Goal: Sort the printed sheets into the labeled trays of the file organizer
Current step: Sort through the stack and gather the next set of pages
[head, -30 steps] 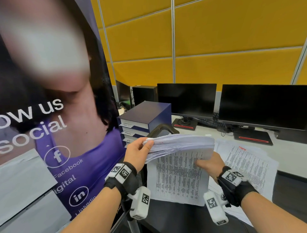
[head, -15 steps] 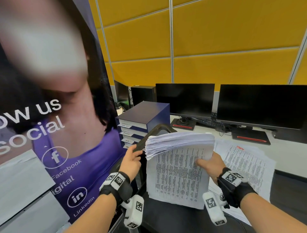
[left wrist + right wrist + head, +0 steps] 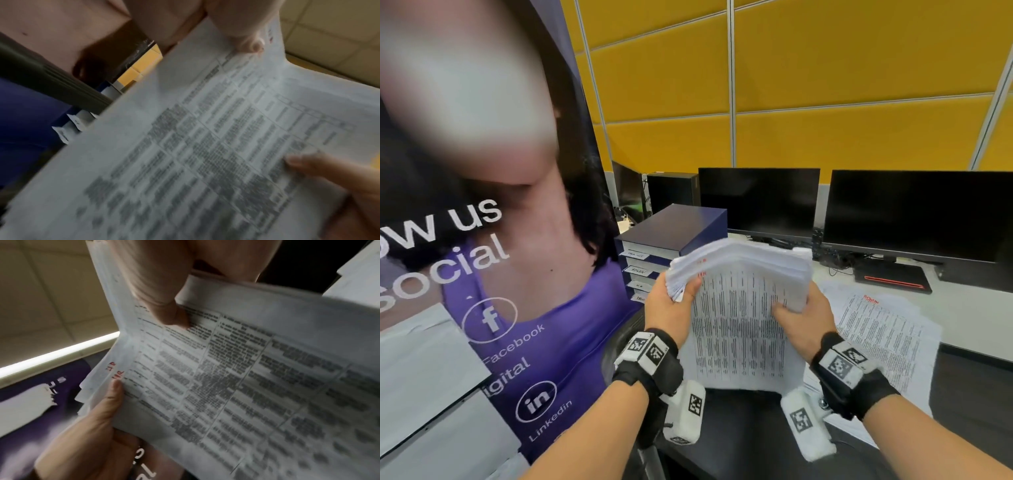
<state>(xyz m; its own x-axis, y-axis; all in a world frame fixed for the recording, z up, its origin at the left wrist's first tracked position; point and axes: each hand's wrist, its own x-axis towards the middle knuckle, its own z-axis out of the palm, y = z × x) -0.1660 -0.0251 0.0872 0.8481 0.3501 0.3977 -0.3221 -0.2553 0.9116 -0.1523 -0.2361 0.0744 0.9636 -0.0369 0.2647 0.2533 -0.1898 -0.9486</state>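
Note:
A thick stack of printed sheets [image 3: 739, 318] with table text is held upright in front of me, its top curling away. My left hand [image 3: 681, 291] grips the stack's left edge, thumb [image 3: 246, 43] on the front sheet by red handwritten marks [image 3: 117, 371]. My right hand [image 3: 791, 308] grips the right side, thumb [image 3: 174, 318] pressed on the front page. The dark blue file organizer [image 3: 674, 233] stands just behind and left of the stack, its labeled trays [image 3: 637, 270] facing me and partly hidden by the paper.
More printed sheets [image 3: 876, 329] lie spread on the white desk [image 3: 969, 308] to the right. Two dark monitors [image 3: 756, 202] stand at the back. A tall purple banner [image 3: 482, 274] fills the left. A black chair [image 3: 739, 428] sits below my hands.
Half a second ago my left hand was off the stack, lower down by the chair arm. It now grips the left edge again, and the stack stands more upright, toward me.

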